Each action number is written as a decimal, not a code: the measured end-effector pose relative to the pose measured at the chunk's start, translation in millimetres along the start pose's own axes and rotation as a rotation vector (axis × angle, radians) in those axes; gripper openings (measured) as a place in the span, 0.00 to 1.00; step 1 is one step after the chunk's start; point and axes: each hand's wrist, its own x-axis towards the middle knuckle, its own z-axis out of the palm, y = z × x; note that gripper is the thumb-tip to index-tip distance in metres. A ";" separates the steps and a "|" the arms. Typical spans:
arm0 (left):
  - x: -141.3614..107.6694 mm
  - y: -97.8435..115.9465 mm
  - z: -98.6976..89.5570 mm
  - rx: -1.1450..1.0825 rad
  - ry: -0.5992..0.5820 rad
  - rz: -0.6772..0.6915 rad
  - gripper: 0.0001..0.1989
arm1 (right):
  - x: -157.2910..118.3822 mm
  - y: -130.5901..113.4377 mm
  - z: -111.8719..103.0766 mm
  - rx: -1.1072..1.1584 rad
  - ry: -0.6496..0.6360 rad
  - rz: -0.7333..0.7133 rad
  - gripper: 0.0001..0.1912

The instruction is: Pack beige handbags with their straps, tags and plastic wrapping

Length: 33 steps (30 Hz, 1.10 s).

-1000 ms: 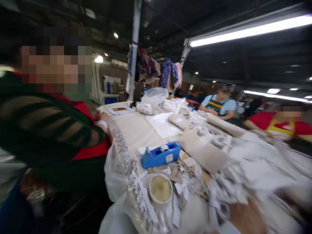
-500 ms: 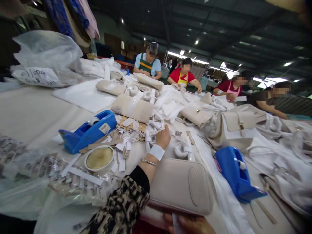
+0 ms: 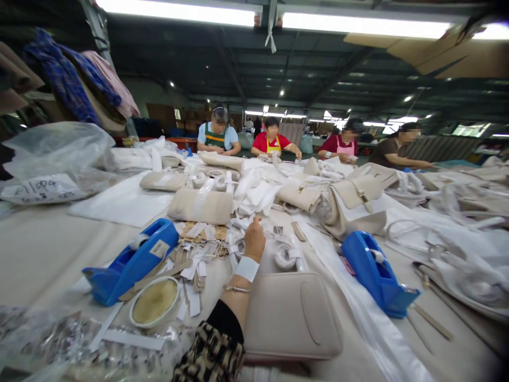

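My left hand [image 3: 254, 239] reaches past the far side of a beige handbag [image 3: 290, 315], with a white band and a bangle at its wrist. Its fingers look curled; whatever they hold, if anything, is hidden. Just left of the fingers lies a plastic-wrapped strap [image 3: 237, 246], and another wrapped strap coil [image 3: 285, 255] sits to the right. The handbag lies flat before me, an oval loop of stitching or trim on its right half. At the bottom edge, my right hand cannot be made out. Paper hang tags [image 3: 199, 262] with strings are piled left of my left hand.
Blue tape dispensers stand left [image 3: 133, 260] and right [image 3: 377, 273]. A round tub of yellowish paste [image 3: 155, 302] sits by the left one. Beyond are a wrapped beige bag [image 3: 201, 206], a buckled bag [image 3: 353, 204] and white wrapping [image 3: 256, 193]. Several people work across the table.
The view has tilted upward and levelled. My right hand, earlier under the near edge of the handbag with a pale strip, has dropped out of sight. My left hand stays near the wrapped straps.
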 end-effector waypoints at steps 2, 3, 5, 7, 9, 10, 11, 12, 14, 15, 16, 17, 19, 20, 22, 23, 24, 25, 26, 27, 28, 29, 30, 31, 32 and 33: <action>2.0 -2.0 0.1 -0.056 0.040 0.027 0.15 | 12.3 -9.0 -23.2 -0.059 0.032 -0.058 0.16; 3.1 -2.9 0.2 -0.085 0.059 0.036 0.13 | 17.3 -14.0 -35.2 -0.148 0.055 -0.092 0.17; 5.1 -4.6 0.3 -0.141 0.094 0.040 0.10 | 26.4 -26.0 -54.4 -0.413 0.111 -0.148 0.18; 6.6 -5.7 0.0 -0.192 0.117 0.032 0.09 | 37.8 -41.8 -63.7 -0.653 0.155 -0.166 0.14; 7.1 -5.9 -0.9 -0.239 0.132 0.029 0.08 | 56.1 -63.0 -64.8 -0.799 0.180 -0.170 0.09; 7.1 -5.6 -1.8 -0.260 0.137 0.031 0.08 | 68.6 -75.4 -64.1 -0.860 0.197 -0.179 0.08; 6.8 -4.9 -2.9 -0.282 0.142 0.035 0.07 | 83.3 -88.5 -63.7 -0.935 0.221 -0.192 0.08; 6.4 -4.1 -4.1 -0.302 0.147 0.041 0.07 | 99.6 -101.6 -64.2 -1.021 0.260 -0.205 0.09; 5.6 -2.1 -6.8 -0.340 0.156 0.057 0.06 | 133.5 -124.0 -68.3 -1.133 0.335 -0.203 0.08; 5.2 -1.1 -8.1 -0.359 0.158 0.064 0.06 | 149.5 -131.8 -71.5 -1.174 0.368 -0.187 0.07; 4.9 -0.1 -9.2 -0.378 0.159 0.072 0.06 | 164.0 -136.9 -75.0 -1.205 0.392 -0.163 0.06; 4.6 0.7 -10.0 -0.397 0.156 0.080 0.05 | 176.6 -139.3 -78.3 -1.231 0.409 -0.135 0.06; 4.2 2.3 -11.2 -0.435 0.142 0.093 0.05 | 195.2 -137.9 -83.2 -1.258 0.423 -0.077 0.10; 4.0 2.9 -11.7 -0.453 0.129 0.099 0.04 | 201.4 -135.5 -84.7 -1.261 0.423 -0.052 0.12; 3.7 3.5 -12.3 -0.484 0.107 0.099 0.03 | 208.2 -130.2 -86.0 -1.249 0.421 -0.029 0.15; 3.8 3.4 -12.6 -0.495 0.103 0.089 0.03 | 209.4 -128.1 -86.3 -1.237 0.422 -0.038 0.15; 3.9 2.8 -12.6 -0.502 0.106 0.071 0.04 | 209.4 -126.4 -86.6 -1.222 0.425 -0.063 0.14; 4.1 2.0 -12.5 -0.506 0.112 0.046 0.06 | 208.5 -125.0 -86.9 -1.203 0.426 -0.101 0.12; 4.4 0.9 -12.1 -0.507 0.116 0.018 0.09 | 207.0 -123.7 -87.2 -1.181 0.426 -0.147 0.09; 4.8 -0.4 -11.3 -0.506 0.114 -0.010 0.12 | 205.0 -122.4 -87.7 -1.155 0.423 -0.195 0.06; 5.3 -1.6 -10.2 -0.503 0.100 -0.034 0.15 | 202.8 -120.9 -88.2 -1.127 0.419 -0.241 0.04; 5.7 -2.8 -8.9 -0.499 0.075 -0.050 0.16 | 200.6 -119.2 -88.7 -1.095 0.414 -0.281 0.03; 6.2 -3.6 -7.4 -0.491 0.040 -0.058 0.17 | 198.4 -117.6 -89.2 -1.063 0.412 -0.316 0.03; 6.7 -4.3 -5.8 -0.479 0.001 -0.059 0.16 | 196.5 -116.0 -89.8 -1.032 0.415 -0.344 0.04; 7.0 -4.6 -4.4 -0.461 -0.042 -0.055 0.14 | 194.9 -114.7 -90.3 -1.003 0.423 -0.367 0.05; 7.3 -4.7 -3.1 -0.439 -0.086 -0.046 0.12 | 193.5 -113.7 -90.8 -0.978 0.437 -0.386 0.06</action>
